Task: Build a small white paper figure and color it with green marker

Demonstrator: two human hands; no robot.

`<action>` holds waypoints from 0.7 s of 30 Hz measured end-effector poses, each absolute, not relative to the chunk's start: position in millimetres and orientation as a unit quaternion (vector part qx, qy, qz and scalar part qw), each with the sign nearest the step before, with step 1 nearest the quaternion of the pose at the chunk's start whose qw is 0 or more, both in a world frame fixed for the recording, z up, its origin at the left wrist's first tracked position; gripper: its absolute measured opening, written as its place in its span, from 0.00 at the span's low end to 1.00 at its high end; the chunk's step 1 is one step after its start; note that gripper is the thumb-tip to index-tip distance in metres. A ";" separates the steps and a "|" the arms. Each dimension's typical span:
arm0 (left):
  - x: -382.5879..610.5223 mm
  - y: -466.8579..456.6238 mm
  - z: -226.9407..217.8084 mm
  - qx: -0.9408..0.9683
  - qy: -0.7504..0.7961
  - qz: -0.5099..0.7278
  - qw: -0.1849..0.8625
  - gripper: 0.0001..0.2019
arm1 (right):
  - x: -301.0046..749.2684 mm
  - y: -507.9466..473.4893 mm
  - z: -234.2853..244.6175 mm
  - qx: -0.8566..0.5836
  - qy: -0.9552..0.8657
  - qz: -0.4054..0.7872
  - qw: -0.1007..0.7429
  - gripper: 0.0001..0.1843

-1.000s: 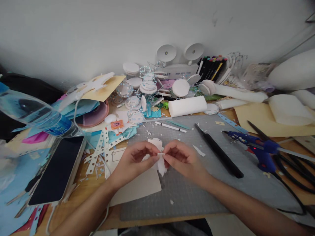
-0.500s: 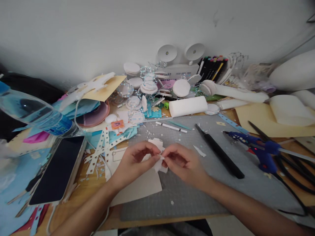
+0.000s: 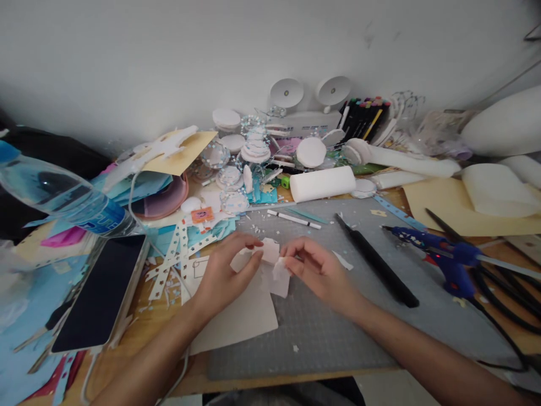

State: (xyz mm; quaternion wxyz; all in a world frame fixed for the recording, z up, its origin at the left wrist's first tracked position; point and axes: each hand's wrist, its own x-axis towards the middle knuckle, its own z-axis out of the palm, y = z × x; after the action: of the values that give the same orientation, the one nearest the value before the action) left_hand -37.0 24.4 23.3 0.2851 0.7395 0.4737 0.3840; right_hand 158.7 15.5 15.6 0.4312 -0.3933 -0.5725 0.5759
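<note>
Both hands have drawn slightly apart since the earlier frame, spreading the white paper cutout [image 3: 270, 251] between them; left hand [image 3: 222, 274] pinches its upper edge, grip clenched on it; right hand [image 3: 320, 272] grip likewise grasps the lower flap; cutout held over the grey cutting mat [image 3: 338, 335], near its left edge; black tool [image 3: 377, 266] lies farther right on that mat.

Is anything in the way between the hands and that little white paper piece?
No. The left hand and right hand both pinch the white paper piece over the grey cutting mat; nothing visible lies between.
</note>
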 end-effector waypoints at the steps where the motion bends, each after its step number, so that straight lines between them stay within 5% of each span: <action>1: -38.5 26.6 20.9 0.762 0.481 0.360 0.241 0.06 | 160.1 16.6 16.9 -0.396 -0.571 0.575 0.432 0.10; 8: -40.4 34.0 3.8 0.808 0.519 0.232 0.154 0.12 | 169.9 22.4 26.8 -0.423 -0.563 0.563 0.433 0.10; 16: -39.7 35.8 4.1 0.770 0.499 0.315 0.243 0.19 | 169.9 29.9 6.4 -0.475 -0.573 0.550 0.378 0.09; 21: -39.3 30.3 15.0 0.742 0.471 0.357 0.315 0.05 | 165.2 23.8 7.2 -0.425 -0.585 0.579 0.376 0.09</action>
State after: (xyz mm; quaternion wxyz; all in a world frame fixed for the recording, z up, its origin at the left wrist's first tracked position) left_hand -39.3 30.3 15.0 0.3154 0.7425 0.4711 0.3569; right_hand 165.2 23.8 7.2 0.3757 -0.4253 -0.5852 0.5793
